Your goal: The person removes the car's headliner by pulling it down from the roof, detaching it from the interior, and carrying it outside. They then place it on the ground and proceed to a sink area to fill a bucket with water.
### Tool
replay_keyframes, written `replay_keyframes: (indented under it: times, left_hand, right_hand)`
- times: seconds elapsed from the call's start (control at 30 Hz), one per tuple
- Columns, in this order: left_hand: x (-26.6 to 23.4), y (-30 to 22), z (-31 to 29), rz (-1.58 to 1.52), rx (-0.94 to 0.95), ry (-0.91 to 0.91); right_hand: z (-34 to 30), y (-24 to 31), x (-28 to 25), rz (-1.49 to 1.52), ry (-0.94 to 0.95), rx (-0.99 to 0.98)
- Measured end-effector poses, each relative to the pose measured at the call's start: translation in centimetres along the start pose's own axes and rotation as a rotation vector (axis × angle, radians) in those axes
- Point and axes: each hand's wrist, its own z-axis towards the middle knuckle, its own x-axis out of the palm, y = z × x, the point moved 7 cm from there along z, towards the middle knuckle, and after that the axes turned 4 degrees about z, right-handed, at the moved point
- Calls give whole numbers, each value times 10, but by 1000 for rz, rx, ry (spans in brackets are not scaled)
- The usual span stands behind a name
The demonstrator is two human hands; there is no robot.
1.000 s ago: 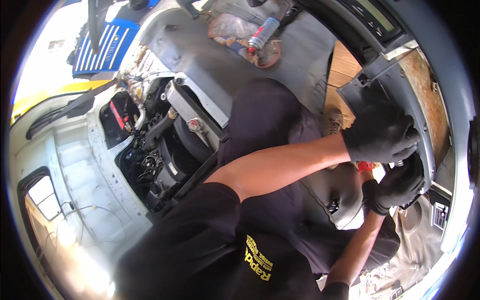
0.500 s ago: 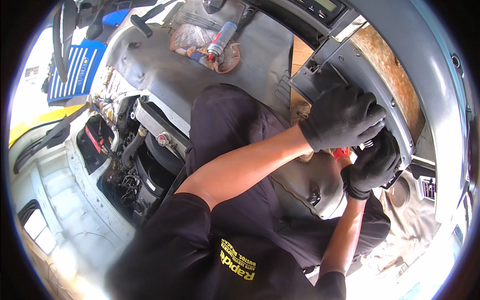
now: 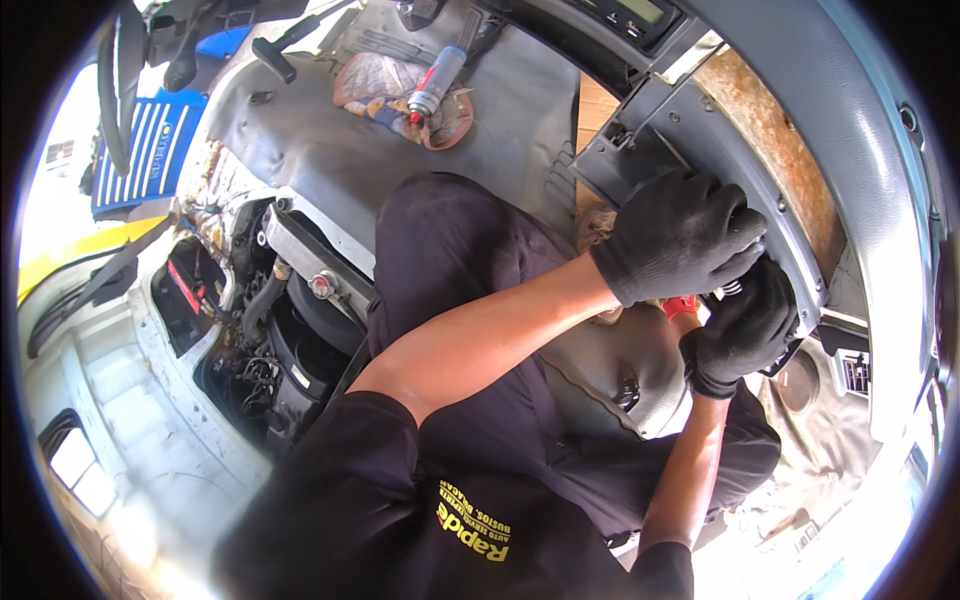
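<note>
My left hand (image 3: 685,238), in a black knit glove, reaches across to the dark grey dash panel (image 3: 690,125) at the right. Its fingers are curled closed. Just below it, my right hand (image 3: 745,328), also gloved in black, is closed with its knuckles up near the panel's lower end. A small ribbed, shiny piece (image 3: 731,289) shows between the two hands. What each hand grips is hidden by the gloves. Beside the right wrist is a red band-like thing (image 3: 681,304) that I cannot make out.
A spray can (image 3: 436,85) lies on a pair of work gloves (image 3: 385,85) on a grey floor mat (image 3: 310,130). At the left is an open engine bay with a radiator cap (image 3: 322,286). A blue ribbed panel (image 3: 150,150) stands beyond. A lever (image 3: 275,60) juts in at the upper left.
The whole view has shifted slightly. Both hands stay closed at the same spot by the panel, with no clear change in their grip.
</note>
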Motion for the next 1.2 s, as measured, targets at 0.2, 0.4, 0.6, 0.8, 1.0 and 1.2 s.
replay_keyframes:
  times: [0.2,0.4,0.6,0.8,1.0,1.2]
  left_hand:
    - [1,2,-1,-7,8,-30]
    - [3,2,-1,-14,13,-7]
    - [2,1,-1,-16,25,-26]
    - [2,0,-1,-9,43,-36]
    - [4,0,0,-15,34,-67]
    - [2,0,0,-18,19,-23]
  right_hand:
    - [0,0,1,18,4,-16]
    - [-1,-1,2,24,14,1]
    - [2,1,-1,39,8,2]
    - [2,1,0,33,13,2]
    - [0,-3,1,61,13,12]
    - [-1,-5,1,86,25,10]
